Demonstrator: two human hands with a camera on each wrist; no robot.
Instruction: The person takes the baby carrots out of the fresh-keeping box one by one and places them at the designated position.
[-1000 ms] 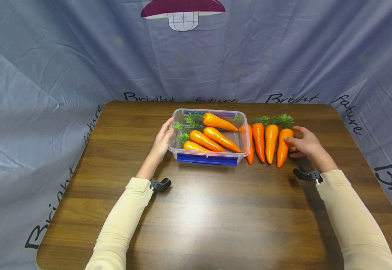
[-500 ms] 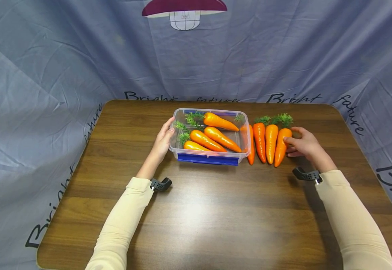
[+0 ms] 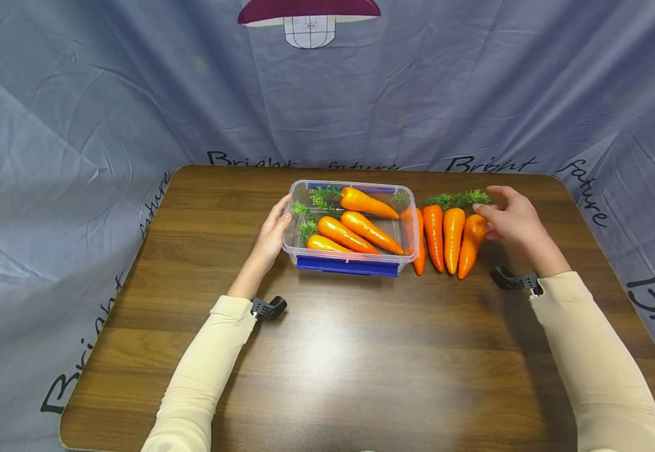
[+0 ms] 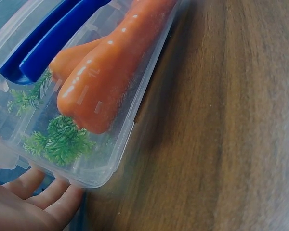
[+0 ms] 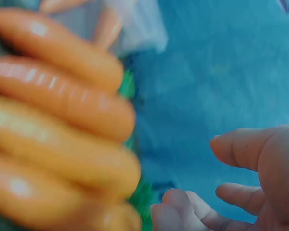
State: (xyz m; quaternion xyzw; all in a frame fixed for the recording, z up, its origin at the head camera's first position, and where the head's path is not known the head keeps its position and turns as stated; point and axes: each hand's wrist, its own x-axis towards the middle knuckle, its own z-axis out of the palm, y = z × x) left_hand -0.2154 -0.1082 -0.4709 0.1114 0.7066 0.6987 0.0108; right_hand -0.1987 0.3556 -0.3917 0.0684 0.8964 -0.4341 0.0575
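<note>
Half of the carrots, it appears, are in place: four carrots (image 3: 371,231) lie inside the clear box (image 3: 349,257), and four more carrots (image 3: 453,238) remain outside, side by side on the table (image 3: 327,351) next to the box's right end. If filling the box is the work in hand, it looks about half done, with that row of four left over. The box is uncovered on top and stands on the table near its far edge.

The left hand (image 3: 272,233) touches the box's left end, its fingers extended and loosely spread along the wall. The right hand (image 3: 512,220) hovers by the leafy top (image 3: 472,199) of the rightmost carrot (image 3: 470,248), thumb and fingers well apart, with hold of nothing; whether a fingertip brushes that carrot cannot be told.

Counted: eight carrots in all, one box, two blue clips visible on it, the front clip (image 3: 347,266) and the back clip (image 3: 361,188), two hands, two pale sleeves (image 3: 200,370), and two black wrist mounts (image 3: 269,308). The leaves overlap too much for a sure count of the green tops.
</note>
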